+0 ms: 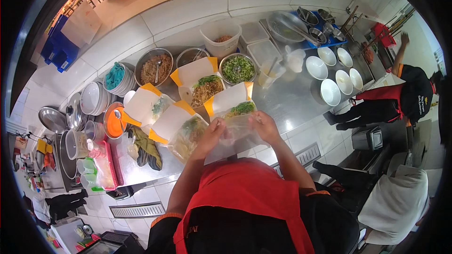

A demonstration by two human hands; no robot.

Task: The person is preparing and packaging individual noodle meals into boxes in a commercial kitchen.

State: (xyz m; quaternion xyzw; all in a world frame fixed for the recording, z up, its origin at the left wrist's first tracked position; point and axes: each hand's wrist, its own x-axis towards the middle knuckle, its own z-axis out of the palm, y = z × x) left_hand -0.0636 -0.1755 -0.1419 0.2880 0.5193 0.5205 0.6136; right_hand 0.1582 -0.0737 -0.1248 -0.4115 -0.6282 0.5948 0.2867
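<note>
In the head view, both my hands hold a clear plastic bag (pixel 238 128) stretched between them at the near table edge. My left hand (pixel 213 132) pinches its left side, and my right hand (pixel 265 125) its right side. Just beyond the bag stands an open takeaway box (pixel 231 98) with green leaves and noodles. Another open box (pixel 195 72) behind it holds leaves and brown crumbly topping. Two more open boxes (pixel 141 104) (pixel 173 121) to the left hold food in clear plastic bags; the nearer bag (pixel 189 135) lies beside my left hand.
Steel bowls of minced topping (pixel 155 67) and chopped greens (pixel 238 68) line the back. White bowls (pixel 316 67) stand at the right, stacked plates (pixel 93 98) and an orange-filled bowl (pixel 114 120) at the left. A cloth (pixel 146 150) lies near the edge. Co-workers (pixel 409 91) (pixel 395 204) are at the right.
</note>
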